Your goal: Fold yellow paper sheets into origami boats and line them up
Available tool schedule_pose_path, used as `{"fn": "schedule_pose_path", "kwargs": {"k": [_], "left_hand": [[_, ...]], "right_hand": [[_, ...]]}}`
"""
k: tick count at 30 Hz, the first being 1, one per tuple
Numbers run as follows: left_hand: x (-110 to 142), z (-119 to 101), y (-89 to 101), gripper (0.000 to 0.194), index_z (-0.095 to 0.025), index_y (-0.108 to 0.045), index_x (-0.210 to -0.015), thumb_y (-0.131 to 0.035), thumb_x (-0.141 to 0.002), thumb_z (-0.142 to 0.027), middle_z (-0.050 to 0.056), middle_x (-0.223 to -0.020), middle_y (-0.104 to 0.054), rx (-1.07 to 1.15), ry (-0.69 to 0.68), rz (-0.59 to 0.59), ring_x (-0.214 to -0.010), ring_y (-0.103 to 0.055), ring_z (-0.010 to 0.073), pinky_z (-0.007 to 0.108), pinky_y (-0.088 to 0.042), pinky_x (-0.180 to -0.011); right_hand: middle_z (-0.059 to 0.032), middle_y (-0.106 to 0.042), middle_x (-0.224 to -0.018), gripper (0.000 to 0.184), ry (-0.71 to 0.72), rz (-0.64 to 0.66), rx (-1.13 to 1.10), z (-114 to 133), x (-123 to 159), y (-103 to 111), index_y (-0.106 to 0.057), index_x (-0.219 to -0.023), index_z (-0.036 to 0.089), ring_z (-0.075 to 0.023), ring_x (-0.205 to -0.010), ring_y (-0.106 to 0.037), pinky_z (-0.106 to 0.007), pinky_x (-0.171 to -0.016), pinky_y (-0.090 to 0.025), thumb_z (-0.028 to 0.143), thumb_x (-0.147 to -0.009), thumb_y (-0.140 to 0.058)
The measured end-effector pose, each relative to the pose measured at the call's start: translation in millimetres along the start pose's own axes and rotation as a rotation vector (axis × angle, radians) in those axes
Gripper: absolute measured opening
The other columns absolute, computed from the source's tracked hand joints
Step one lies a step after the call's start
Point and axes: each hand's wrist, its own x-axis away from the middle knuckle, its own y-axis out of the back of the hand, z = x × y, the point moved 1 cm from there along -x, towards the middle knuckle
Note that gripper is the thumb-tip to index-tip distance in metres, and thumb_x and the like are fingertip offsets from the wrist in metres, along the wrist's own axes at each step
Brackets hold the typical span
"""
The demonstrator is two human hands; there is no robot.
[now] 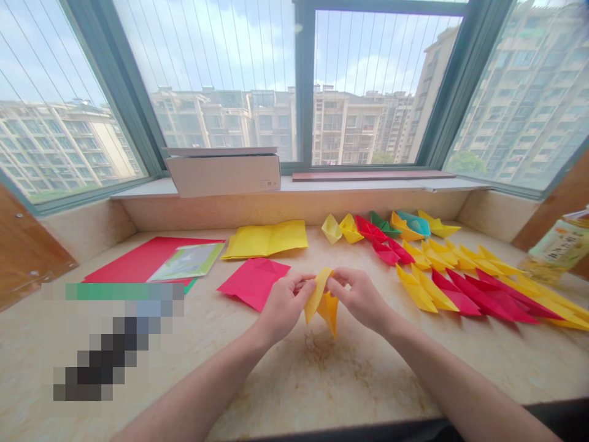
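Matt yellow paper piece [315,301], smooth stone-look counter [294,393], wooden panel [34,248]

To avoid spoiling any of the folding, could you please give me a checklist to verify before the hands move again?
1. Left hand on the folded yellow paper: ok, fingers at its upper part.
2. Right hand on the same piece: ok, fingers at its upper right.
3. Creases under the fingers sharp: cannot tell, they are hidden.
4. Pink sheet clear of the left hand: cannot tell, the hand overlaps it in view.
5. Nearest yellow paper boat apart from the right hand: ok, bare countertop shows between them.
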Motion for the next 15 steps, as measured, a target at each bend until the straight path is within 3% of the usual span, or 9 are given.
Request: {"fn": "schedule_pose_path", "kwargs": {"k": [3, 6, 9, 12, 15], "left_hand": [[1, -3, -1.0, 0.036, -0.015, -0.071, -0.112, -0.057, -0.092, -0.042, 0.012, -0.109, -0.074, -0.019, -0.025, 0.049, -0.099, -0.070, 0.0261, 0.035, -0.055, -0.086], [5, -5, -0.4, 0.046, -0.019, -0.060, -0.130, -0.059, -0.091, -0.043, 0.013, -0.130, -0.064, -0.009, -0.071, 0.164, -0.115, -0.063, 0.0283, 0.039, -0.052, -0.094], [8, -3, 2.4, 0.078, -0.025, -0.040, -0.148, -0.074, -0.080, -0.042, 0.014, -0.149, -0.046, -0.009, -0.121, 0.264, -0.133, -0.048, 0.0326, 0.047, -0.044, -0.106], [10, 2, 4.3, 0.111, -0.025, -0.022, -0.155, -0.086, -0.065, -0.037, 0.016, -0.155, -0.037, -0.065, -0.180, 0.287, -0.141, -0.037, 0.0351, 0.053, -0.030, -0.115], [8, 8, 3.2, 0.109, -0.026, -0.017, -0.156, -0.083, -0.069, -0.032, 0.016, -0.152, -0.041, -0.122, -0.200, 0.235, -0.136, -0.043, 0.0323, 0.050, -0.034, -0.113]], "right_hand": [[-0.0010, -0.070, -0.070, 0.018, -0.092, 0.021, -0.170, 1, -2, -1, -0.068, -0.075, 0.018, -0.0169, -0.069, -0.066, -0.028, -0.066, -0.050, 0.028, -0.083, -0.055], [-0.0022, -0.071, -0.069, 0.019, -0.151, 0.022, -0.292, 2, -5, 1, -0.069, -0.075, 0.017, -0.0159, -0.064, -0.066, -0.028, -0.063, -0.047, 0.029, -0.080, -0.056], [-0.0051, -0.075, -0.076, 0.021, -0.226, 0.002, -0.379, 2, -7, 4, -0.070, -0.082, 0.016, -0.0176, -0.068, -0.069, -0.026, -0.059, -0.042, 0.031, -0.079, -0.056], [-0.0084, -0.077, -0.085, 0.022, -0.300, -0.021, -0.490, 0, -8, 7, -0.070, -0.086, 0.015, -0.0205, -0.075, -0.073, -0.025, -0.057, -0.040, 0.030, -0.078, -0.056], [-0.0105, -0.077, -0.092, 0.019, -0.371, -0.038, -0.562, -3, -8, 9, -0.069, -0.084, 0.016, -0.0214, -0.078, -0.074, -0.024, -0.054, -0.040, 0.030, -0.079, -0.057]]}}
